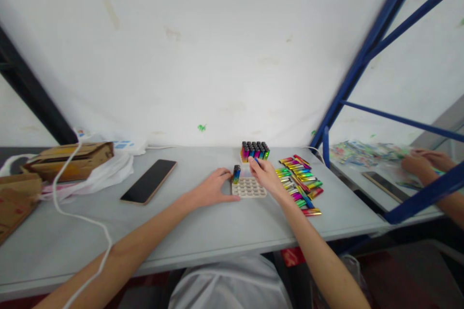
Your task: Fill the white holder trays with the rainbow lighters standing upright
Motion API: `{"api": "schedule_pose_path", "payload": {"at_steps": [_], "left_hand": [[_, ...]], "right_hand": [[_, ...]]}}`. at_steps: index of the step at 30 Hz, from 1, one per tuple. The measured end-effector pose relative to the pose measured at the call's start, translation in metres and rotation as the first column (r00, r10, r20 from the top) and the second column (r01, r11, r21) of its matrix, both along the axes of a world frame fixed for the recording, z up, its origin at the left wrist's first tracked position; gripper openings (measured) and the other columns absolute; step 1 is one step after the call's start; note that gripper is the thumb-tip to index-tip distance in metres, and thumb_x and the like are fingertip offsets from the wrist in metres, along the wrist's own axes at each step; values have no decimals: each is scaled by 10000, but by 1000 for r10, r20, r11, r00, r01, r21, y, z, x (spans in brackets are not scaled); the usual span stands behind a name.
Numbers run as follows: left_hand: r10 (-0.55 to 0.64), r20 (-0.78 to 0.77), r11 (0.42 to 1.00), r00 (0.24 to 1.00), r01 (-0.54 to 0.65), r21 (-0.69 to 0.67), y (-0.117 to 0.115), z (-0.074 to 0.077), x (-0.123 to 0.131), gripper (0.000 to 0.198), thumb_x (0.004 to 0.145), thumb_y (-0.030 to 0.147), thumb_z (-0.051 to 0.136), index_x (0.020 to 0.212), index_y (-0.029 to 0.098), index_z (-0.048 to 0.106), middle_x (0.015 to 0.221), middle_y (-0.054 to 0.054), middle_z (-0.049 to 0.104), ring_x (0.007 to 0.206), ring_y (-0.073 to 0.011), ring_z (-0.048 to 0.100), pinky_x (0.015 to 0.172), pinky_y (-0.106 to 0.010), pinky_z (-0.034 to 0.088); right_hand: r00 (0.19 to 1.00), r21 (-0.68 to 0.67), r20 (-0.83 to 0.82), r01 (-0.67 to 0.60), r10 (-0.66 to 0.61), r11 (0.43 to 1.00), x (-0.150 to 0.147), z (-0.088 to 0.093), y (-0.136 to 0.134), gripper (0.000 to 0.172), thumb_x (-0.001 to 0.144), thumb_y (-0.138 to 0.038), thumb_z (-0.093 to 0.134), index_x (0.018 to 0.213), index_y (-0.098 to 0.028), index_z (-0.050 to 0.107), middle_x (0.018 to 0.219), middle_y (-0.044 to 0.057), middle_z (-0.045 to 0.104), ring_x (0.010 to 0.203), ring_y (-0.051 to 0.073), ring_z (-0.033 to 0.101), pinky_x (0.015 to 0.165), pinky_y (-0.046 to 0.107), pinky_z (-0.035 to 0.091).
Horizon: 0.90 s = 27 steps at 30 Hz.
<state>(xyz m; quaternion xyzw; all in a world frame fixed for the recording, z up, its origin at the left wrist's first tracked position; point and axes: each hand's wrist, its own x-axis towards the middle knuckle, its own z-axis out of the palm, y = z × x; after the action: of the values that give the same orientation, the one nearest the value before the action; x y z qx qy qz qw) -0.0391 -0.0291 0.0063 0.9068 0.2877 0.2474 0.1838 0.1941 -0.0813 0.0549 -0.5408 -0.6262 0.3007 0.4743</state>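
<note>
A cream tray (250, 189) with rows of round holes lies on the grey table (203, 231) in front of me. One rainbow-coloured lighter (236, 174) stands upright in its far left corner. My left hand (213, 187) rests against the tray's left edge, fingers curled by that lighter. Above the tray's far right side, my right hand (264, 174) pinches a lighter. A heap of loose rainbow lighters (300, 183) lies just right of the tray. Behind it stands a full tray of upright lighters (254, 151).
A black phone (148, 181) lies left of centre. Cardboard boxes (68, 159), a white plastic bag (108, 171) and a white cable (72, 207) crowd the left side. A blue metal frame (362, 65) bounds the right; beyond it another person's hands (424, 161) work at a neighbouring table.
</note>
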Motion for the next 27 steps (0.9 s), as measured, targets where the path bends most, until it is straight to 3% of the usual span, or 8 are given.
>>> {"api": "schedule_pose_path", "payload": {"at_steps": [5,9,15,21,24,27], "left_hand": [[-7,7,1000,1000,7,2,1,1,0,747,775,730,867,1289,207,721,1345,-149,686,1286,-382,651,1194,-527,505],[-14,17,1000,1000,14,12,1,0,0,746,776,757,850,1278,218,726,1324,-141,694,1268,-378,657,1187,-527,509],[-11,7,1000,1000,11,10,1,0,0,728,782,728,862,1270,207,723,1326,-145,691,1266,-378,657,1174,-527,518],[-8,9,1000,1000,8,9,0,0,-1,724,781,710,876,1294,223,720,1348,-142,688,1269,-371,651,1181,-528,507],[-16,12,1000,1000,16,14,0,0,-1,700,798,709,864,1280,221,725,1336,-143,689,1265,-363,652,1180,-519,505],[-17,8,999,1000,17,28,-1,1,-1,711,799,727,854,1267,206,727,1313,-150,691,1256,-363,653,1171,-518,510]], "right_hand": [[974,124,173,124,-145,984,3,-1,-2,540,926,-628,517,561,-239,431,556,-22,405,574,146,408,573,299,291],[968,142,205,116,-144,983,3,-1,-4,437,915,-513,500,580,-240,435,561,-24,424,582,150,428,575,291,290],[962,164,224,120,-156,979,1,-4,-2,468,995,-589,487,689,-235,503,618,-13,539,636,176,526,615,287,352],[963,158,267,-23,-21,987,3,-4,-1,436,1079,-611,453,904,-235,588,801,23,661,774,201,624,669,275,455],[931,247,366,-101,4,964,5,1,-2,479,1082,-608,492,831,-218,611,873,55,661,827,206,616,726,288,468],[873,235,485,-177,43,956,6,4,-5,547,1094,-601,505,711,-216,569,722,13,582,701,181,535,689,293,405]]}}
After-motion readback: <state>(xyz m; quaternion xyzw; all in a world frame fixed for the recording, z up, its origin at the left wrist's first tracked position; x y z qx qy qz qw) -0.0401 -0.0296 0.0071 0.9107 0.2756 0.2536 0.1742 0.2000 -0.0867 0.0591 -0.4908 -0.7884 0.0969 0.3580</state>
